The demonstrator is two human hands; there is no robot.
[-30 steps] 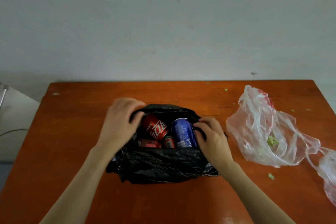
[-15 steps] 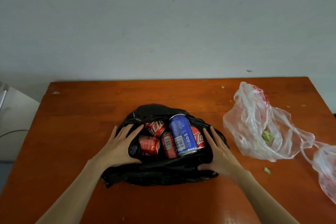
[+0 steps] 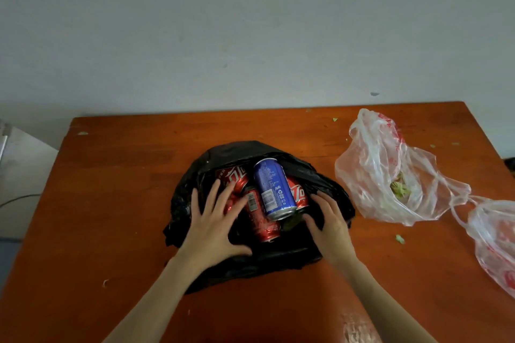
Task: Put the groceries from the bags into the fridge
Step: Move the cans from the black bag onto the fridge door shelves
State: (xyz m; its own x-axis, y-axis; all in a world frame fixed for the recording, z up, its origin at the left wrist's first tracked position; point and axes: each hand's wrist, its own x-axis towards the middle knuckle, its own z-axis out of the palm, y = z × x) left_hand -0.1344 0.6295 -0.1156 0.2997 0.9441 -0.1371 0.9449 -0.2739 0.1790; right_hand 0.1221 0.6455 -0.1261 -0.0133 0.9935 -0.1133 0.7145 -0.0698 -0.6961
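A black plastic bag (image 3: 237, 152) lies open in the middle of the wooden table (image 3: 117, 175). Inside it a blue can (image 3: 273, 186) rests on top of several red cola cans (image 3: 260, 217). My left hand (image 3: 214, 220) lies flat with spread fingers over the left red cans and the bag's near edge. My right hand (image 3: 328, 220) presses with straight fingers on the bag's right side, just right of the blue can. Neither hand holds anything.
A clear plastic bag (image 3: 390, 170) with red print and some green leaves lies on the right of the table. A second clear bag (image 3: 496, 242) lies at the right edge. Green scraps dot the tabletop. A grey wall stands behind the table.
Both hands let go of the bag's rim and spread it flat, then moved inward onto the cans. The cans now lie more exposed in the opened bag.
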